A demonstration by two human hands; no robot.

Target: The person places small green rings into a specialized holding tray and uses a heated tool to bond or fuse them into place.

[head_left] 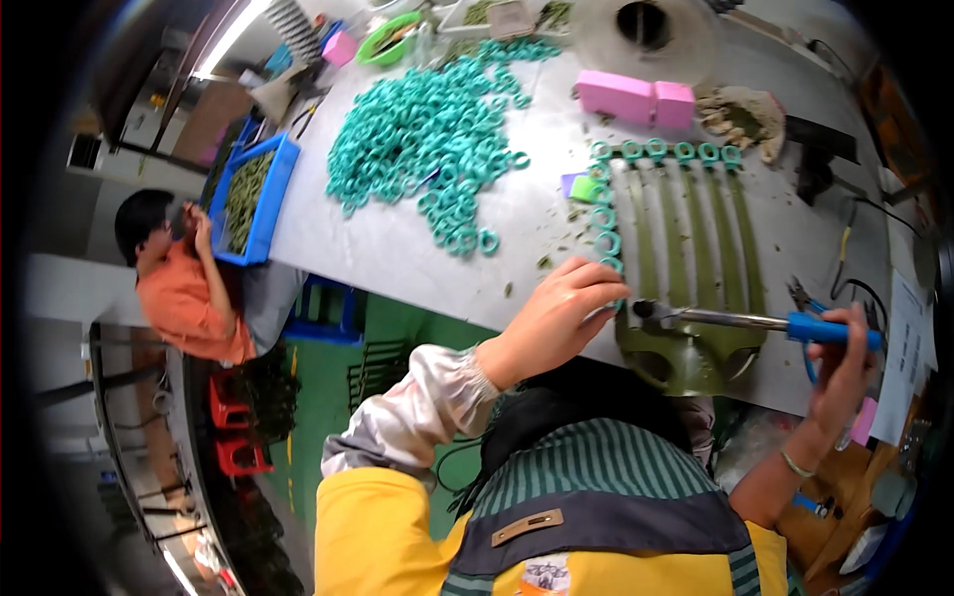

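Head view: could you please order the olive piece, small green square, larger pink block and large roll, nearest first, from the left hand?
From the left hand:
1. Olive piece, at its right
2. Small green square, ahead of it
3. Larger pink block, farther ahead
4. Large roll, behind the block

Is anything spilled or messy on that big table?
Small green scraps are scattered loose on the table, left of the olive-green piece, so that spot looks messy. Teal rings lie in a loose heap, without a container. Nothing looks clearly broken.
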